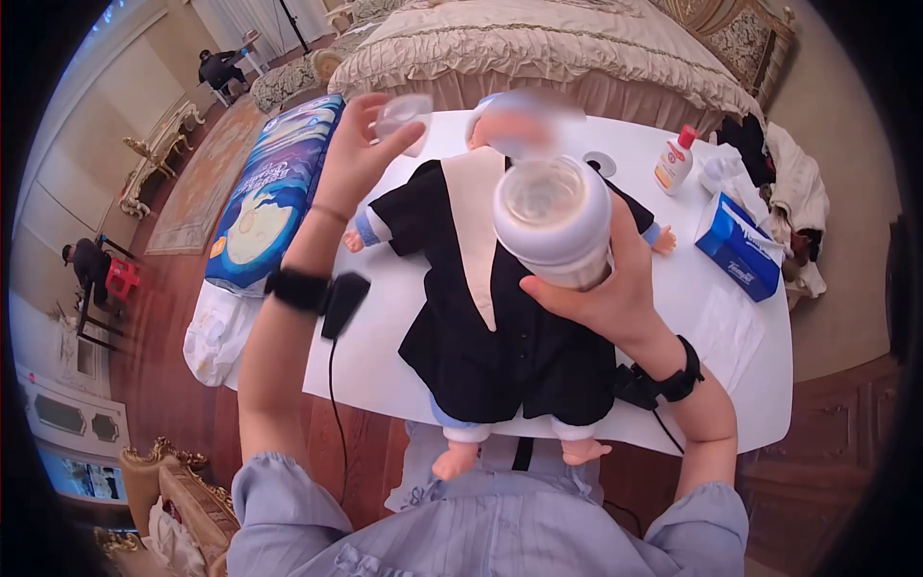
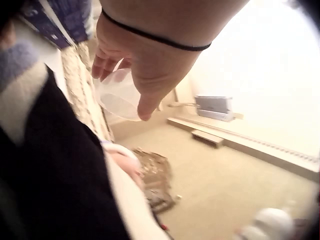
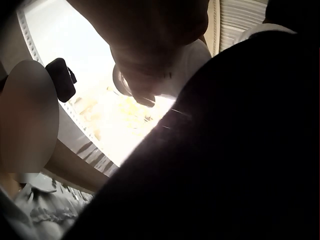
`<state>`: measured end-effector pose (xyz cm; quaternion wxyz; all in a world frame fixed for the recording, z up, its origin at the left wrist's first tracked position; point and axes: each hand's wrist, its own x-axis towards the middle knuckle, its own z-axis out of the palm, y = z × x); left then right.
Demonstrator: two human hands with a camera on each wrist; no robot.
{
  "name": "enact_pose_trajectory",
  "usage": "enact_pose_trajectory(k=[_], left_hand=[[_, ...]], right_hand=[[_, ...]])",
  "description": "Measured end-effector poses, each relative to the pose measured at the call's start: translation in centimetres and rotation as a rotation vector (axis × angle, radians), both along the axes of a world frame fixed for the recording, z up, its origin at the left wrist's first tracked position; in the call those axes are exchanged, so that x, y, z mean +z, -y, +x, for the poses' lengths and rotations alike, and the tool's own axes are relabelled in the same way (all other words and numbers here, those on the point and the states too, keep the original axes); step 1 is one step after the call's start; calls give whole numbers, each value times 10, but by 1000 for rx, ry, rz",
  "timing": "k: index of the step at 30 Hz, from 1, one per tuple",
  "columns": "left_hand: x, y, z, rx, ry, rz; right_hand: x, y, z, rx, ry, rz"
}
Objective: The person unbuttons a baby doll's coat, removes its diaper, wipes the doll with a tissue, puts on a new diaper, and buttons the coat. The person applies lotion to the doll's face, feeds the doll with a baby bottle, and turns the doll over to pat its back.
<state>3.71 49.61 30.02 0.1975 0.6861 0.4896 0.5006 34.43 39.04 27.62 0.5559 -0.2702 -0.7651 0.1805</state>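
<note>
Right hand is raised above the doll, fingers wrapped around the baby bottle from below, bottle upright. Left hand is lifted at far left, wrist bent, fingers pinching the clear bottle cap. Doll lies face-up on the white tabletop.

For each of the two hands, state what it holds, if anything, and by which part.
The left hand holds a clear cap by its rim and side. The right hand grips a baby bottle around its body, below the collar.
</note>
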Motion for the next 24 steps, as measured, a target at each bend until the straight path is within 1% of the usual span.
enact_pose_trajectory(k=[2,3,5,6,8,10,12,13,17,19,22,23,24], left_hand=[[39,65,50,-287,304,1],[47,83,62,-295,303,2],[56,109,77,-493,476,-50],[58,117,84,-495,478,-47],[63,127,94,-460,300,28],[60,128,97,-452,261,39],[58,128,101,-393,10,181],[58,129,105,-388,-13,193],[57,132,110,-376,-49,210],[52,132,118,-457,103,160],[49,134,126,-452,117,182],[51,134,127,-458,113,181],[54,134,128,-483,166,143]], right_hand=[[3,3,0,-49,26,-59],[5,4,-1,-60,10,-103],[12,9,0,-96,39,-112],[15,12,1,-126,65,-121],[21,15,4,-151,106,-127],[25,18,6,-178,139,-130],[28,22,8,-214,193,-139],[29,22,9,-218,189,-137],[30,25,11,-191,175,-158],[30,26,10,-192,172,-152],[29,27,9,-166,153,-180],[27,27,9,-175,112,-130],[26,27,8,-182,72,-81]])
